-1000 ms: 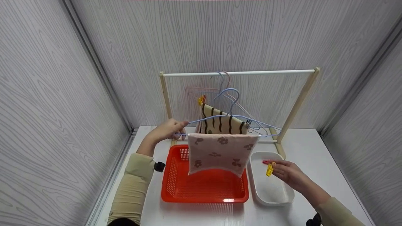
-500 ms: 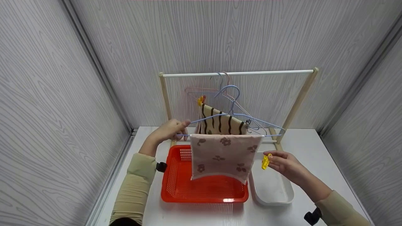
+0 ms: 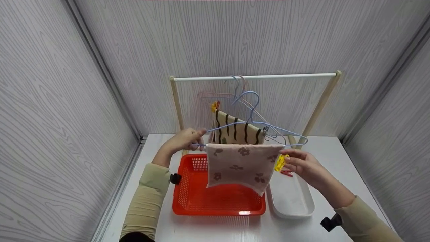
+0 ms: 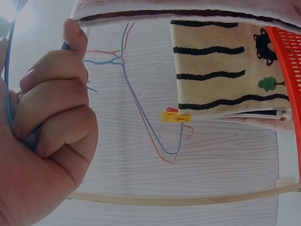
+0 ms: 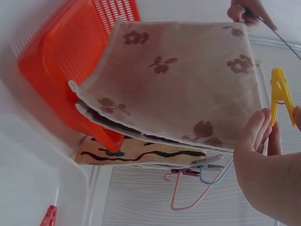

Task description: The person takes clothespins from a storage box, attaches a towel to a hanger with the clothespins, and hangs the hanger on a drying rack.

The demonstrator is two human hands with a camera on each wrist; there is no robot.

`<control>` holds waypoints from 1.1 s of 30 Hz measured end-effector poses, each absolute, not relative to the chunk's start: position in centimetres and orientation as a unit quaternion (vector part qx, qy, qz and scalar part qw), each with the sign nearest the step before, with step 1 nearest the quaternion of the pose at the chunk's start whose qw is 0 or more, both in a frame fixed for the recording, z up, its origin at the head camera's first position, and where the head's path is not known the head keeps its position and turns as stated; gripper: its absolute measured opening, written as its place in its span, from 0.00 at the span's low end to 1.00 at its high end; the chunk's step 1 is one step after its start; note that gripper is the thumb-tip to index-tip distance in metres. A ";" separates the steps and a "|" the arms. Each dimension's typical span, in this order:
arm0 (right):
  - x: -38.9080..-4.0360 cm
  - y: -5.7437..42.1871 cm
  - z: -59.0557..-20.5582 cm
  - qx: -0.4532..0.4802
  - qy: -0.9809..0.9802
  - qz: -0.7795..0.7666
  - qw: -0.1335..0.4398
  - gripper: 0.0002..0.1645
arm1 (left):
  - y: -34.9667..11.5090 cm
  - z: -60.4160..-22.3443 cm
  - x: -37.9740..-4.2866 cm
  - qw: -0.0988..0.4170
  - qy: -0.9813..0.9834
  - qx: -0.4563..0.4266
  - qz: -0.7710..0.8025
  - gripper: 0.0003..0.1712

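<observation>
A blue clothes hanger [image 3: 278, 128] is held up in front of the rack, with my left hand [image 3: 186, 138] gripping its left end. In the left wrist view, the fingers of that hand [image 4: 56, 103] curl round the blue wire. Draped over the hanger's lower bar is a pink towel [image 3: 235, 168] with brown flowers. At the towel's upper right edge my right hand [image 3: 304, 164] pinches a yellow clothespin [image 3: 280, 163]. The right wrist view shows this clothespin [image 5: 280, 92] between thumb and fingers, its tip pointing up in that view.
A drying rack [image 3: 289, 77] stands behind, bearing hangers and a striped towel [image 3: 235, 129] held by yellow and red clothespins [image 3: 215, 107] and a metal clip [image 3: 265, 131]. Below are a red basket [image 3: 215, 212] and a white tray [image 3: 291, 201] with a red clothespin [image 3: 286, 173] in it.
My right hand has moved up and left with the yellow clothespin, from above the white tray to the towel's right edge. The hanger, towel and left hand have shifted slightly right.
</observation>
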State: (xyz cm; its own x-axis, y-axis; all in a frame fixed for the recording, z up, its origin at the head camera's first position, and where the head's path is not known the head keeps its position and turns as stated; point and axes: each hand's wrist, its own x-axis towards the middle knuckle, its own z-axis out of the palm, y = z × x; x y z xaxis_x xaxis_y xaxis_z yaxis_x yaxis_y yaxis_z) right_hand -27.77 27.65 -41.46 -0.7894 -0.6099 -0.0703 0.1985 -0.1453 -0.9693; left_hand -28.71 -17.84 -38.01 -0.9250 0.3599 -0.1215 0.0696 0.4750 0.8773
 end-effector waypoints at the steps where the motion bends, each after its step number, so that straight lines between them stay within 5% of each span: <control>1: -27.8 27.6 -41.2 -0.175 0.594 -0.738 0.266 0.20 | -17.7 -38.0 -28.7 0.147 0.845 0.128 0.498 0.60; 14: -28.0 25.1 -39.7 -0.146 0.624 -0.745 0.183 0.21 | -16.9 -39.0 -29.1 0.165 0.833 0.122 0.514 0.51; 33: -28.9 18.4 -40.2 -0.171 0.696 -0.678 0.165 0.16 | -16.2 -39.7 -29.2 0.153 0.846 0.118 0.498 0.59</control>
